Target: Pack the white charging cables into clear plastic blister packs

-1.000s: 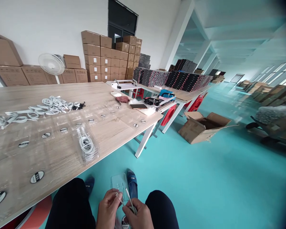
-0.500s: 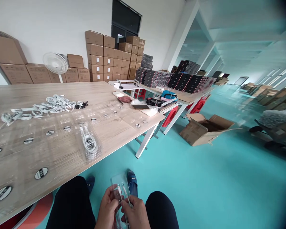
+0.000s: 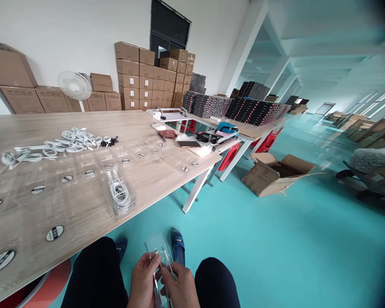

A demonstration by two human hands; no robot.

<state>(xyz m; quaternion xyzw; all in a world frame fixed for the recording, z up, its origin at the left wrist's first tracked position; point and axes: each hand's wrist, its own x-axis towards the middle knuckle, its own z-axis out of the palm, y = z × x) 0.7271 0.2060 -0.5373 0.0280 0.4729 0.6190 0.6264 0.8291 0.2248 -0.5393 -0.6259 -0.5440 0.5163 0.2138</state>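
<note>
Above my lap, a clear plastic blister tray (image 3: 154,242) is held tilted between my hands. My left hand (image 3: 143,280) is closed on the tray's left side, its thumb pressed over one white cable end. The fingers of my right hand (image 3: 181,285) pinch the white cable (image 3: 167,256) at the tray's right side. Part of the cable and the lower tray are hidden by the hands. On the table edge lies a stack of clear trays with a coiled white cable (image 3: 119,192) in the top one.
A wooden table (image 3: 154,177) carries a pile of white cables (image 3: 73,140) and rows of clear trays with oval labels (image 3: 54,233). An open carton (image 3: 276,173) stands on the green floor. Cardboard boxes (image 3: 147,77) and a white fan (image 3: 74,84) line the wall.
My left thumb has moved up onto the cable end, covering it. The tray's top has shifted slightly left, and my right hand has moved a little left and down.
</note>
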